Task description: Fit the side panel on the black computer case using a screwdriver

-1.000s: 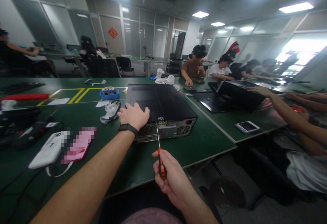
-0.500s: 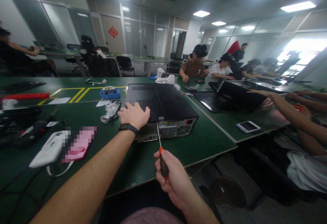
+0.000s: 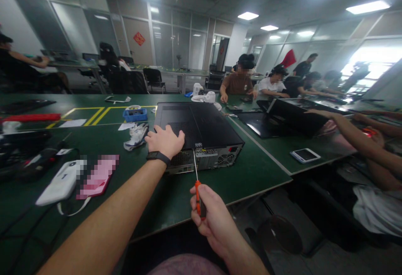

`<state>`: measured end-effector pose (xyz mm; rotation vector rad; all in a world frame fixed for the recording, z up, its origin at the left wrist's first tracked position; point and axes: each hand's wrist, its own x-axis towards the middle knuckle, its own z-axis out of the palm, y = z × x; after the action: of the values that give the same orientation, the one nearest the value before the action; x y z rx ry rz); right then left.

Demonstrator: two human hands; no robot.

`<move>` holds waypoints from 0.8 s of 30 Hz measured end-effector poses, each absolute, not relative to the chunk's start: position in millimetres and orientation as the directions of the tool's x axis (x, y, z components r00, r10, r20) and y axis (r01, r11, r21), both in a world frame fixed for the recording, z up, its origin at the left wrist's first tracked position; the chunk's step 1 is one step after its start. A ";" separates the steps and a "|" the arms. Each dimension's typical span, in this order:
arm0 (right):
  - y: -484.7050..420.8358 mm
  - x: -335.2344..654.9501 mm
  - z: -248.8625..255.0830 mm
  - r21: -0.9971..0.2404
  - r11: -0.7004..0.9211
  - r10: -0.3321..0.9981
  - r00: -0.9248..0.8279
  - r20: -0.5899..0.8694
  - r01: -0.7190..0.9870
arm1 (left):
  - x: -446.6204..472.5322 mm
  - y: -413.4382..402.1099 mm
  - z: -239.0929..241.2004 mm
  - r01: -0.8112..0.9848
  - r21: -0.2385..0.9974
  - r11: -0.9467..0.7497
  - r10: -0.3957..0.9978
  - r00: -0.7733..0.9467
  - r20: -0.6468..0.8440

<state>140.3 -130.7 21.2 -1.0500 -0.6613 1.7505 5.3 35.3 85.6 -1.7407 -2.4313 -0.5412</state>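
A black desktop computer case (image 3: 216,126) lies flat on the green table, its metal rear panel with vents and a fan grille facing me. My left hand (image 3: 165,142) rests on the near left part of its top, fingers spread. Below the rear panel, my right hand (image 3: 210,208) is wrapped round the orange and dark handle of a screwdriver (image 3: 198,191). The thin shaft points up and away, and its tip meets the upper edge of the rear panel near the middle. Whether the tip sits in a screw is too small to tell.
Left of the case lie white gloves (image 3: 137,136), a blue bin (image 3: 135,115), a white power bank (image 3: 61,183) and a pink phone (image 3: 99,176). At right are a white phone (image 3: 305,155) and another case (image 3: 292,114) under a co-worker's hand. The table edge (image 3: 251,191) runs close by.
The screwdriver handle has turned in my right hand, showing more orange now. The tip stays at the same place, and my left hand and the case have not moved.
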 end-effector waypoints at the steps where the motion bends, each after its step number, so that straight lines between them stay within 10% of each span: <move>1: -131.0 140.2 20.6 -0.799 -0.396 0.918 -0.175 -0.356 -0.452 | 5.3 35.1 85.8 0.932 0.226 0.282 0.896 -0.340 0.285; 24: -130.3 136.2 26.6 -0.764 -0.381 0.922 -0.152 -0.356 -0.521 | 4.9 34.6 87.7 0.933 0.225 0.281 0.899 -0.338 0.278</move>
<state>136.2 -130.3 26.6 -1.0043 -0.5833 1.7393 4.9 34.6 87.7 -1.7473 -2.4360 -0.5353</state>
